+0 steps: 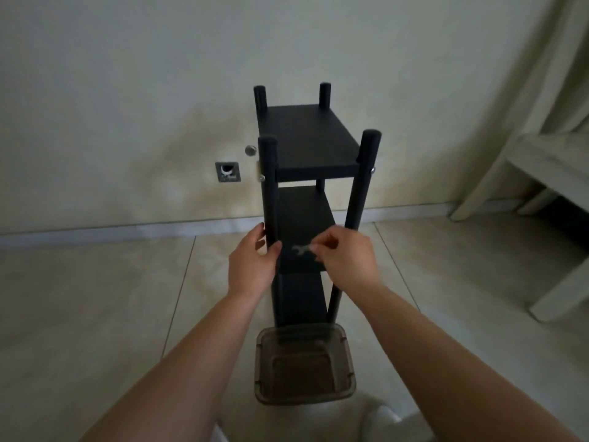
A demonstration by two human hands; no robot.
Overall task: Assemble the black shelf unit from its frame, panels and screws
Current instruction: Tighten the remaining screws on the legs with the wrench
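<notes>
The black shelf unit (310, 140) stands upright on the floor in front of me, with four round posts and three panels in view. Silver screw heads (262, 177) show at the top panel's front corners. My left hand (253, 261) grips the front left post at the height of the middle panel (302, 218). My right hand (345, 258) pinches a small silver wrench (301, 249) over the front of that middle panel. The wrench is blurred.
A brown see-through plastic box (304, 365) sits on the tiled floor just in front of the shelf's base. A pale wall with a small metal socket plate (227, 172) is behind. A white chair or bench (541, 173) and a curtain stand at the right.
</notes>
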